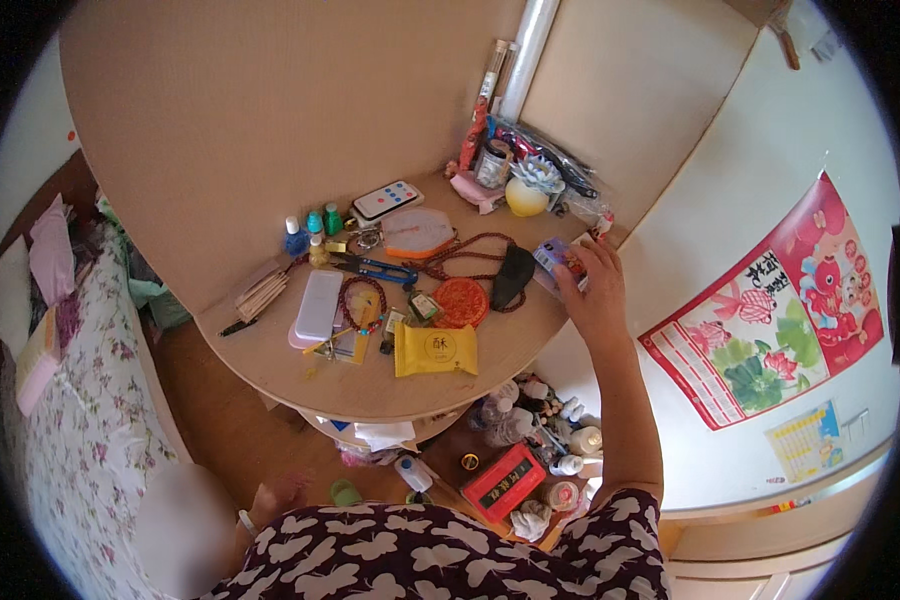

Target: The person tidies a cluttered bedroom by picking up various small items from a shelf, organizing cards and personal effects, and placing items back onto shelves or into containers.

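Observation:
At the right end of the curved wooden shelf (370, 385), my right hand (600, 285) has its fingers closed on a small purple and clear packet (550, 257). A dark pouch (513, 278) lies just left of it, beside a round red carved box (462, 300) and a brown cord (440, 268). In front are a yellow wrapped packet (436, 350), a small glass bottle (423, 305) and a beaded bracelet (363, 300). My left hand (285, 492) hangs low near my body, away from the shelf; its fingers are too dim to make out.
Blue-handled scissors (375, 267), small nail polish bottles (315, 220), a white case (318, 298) and an orange-edged hexagonal box (418, 235) crowd the shelf. A yellow vase (526, 198) stands at the back. Below sit bottles (510, 425) and a red box (503, 483). A bed (90, 430) is left.

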`<action>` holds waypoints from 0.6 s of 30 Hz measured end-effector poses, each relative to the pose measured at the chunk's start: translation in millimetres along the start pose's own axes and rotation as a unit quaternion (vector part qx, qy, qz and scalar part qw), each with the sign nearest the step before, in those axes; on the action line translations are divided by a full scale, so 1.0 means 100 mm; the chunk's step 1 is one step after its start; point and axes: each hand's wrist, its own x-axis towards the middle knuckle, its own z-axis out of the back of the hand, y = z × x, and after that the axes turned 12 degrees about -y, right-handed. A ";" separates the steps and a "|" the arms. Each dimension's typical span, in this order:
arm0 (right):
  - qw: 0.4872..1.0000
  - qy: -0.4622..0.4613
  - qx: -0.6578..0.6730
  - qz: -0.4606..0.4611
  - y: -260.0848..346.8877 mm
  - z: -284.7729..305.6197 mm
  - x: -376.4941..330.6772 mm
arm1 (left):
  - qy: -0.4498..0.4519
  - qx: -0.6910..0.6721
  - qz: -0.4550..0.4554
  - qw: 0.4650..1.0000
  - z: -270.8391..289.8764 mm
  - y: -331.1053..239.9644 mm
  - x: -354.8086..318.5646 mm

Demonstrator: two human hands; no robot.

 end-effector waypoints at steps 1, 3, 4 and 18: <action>0.997 -0.017 -0.013 0.072 0.05 -0.01 0.07 | 0.003 -0.009 0.023 1.000 -0.02 0.03 -0.09; 0.990 0.089 0.099 0.043 0.26 -0.05 0.19 | -0.029 -0.021 0.040 0.999 -0.15 0.00 -0.23; 0.978 0.141 0.153 0.022 0.33 -0.10 0.22 | -0.035 0.011 0.016 0.999 -0.18 -0.07 -0.25; 0.887 0.448 0.033 0.105 0.56 -0.62 0.79 | 0.006 0.069 0.071 0.995 -0.36 -0.79 -0.45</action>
